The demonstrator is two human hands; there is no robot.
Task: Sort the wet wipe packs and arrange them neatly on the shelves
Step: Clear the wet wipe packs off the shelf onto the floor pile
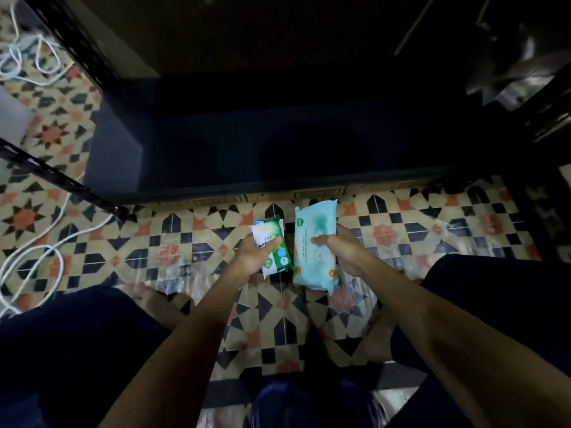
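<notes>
My left hand (251, 253) grips a small green and white wet wipe pack (273, 245) with its thumb across the front. My right hand (343, 250) holds a larger light blue wet wipe pack (313, 242) from its right side, thumb laid over the face. Both packs hang side by side above the patterned tile floor (173, 242), just in front of the dark low shelf (278, 149). The shelf's inside is in deep shadow and I can make out nothing on it.
White cables (37, 261) loop over the floor at the left. A black metal rack post (58, 177) slants in from the left. More dark shelving with dim items (519, 75) stands at the upper right. My knees in dark trousers flank the view, bare feet below.
</notes>
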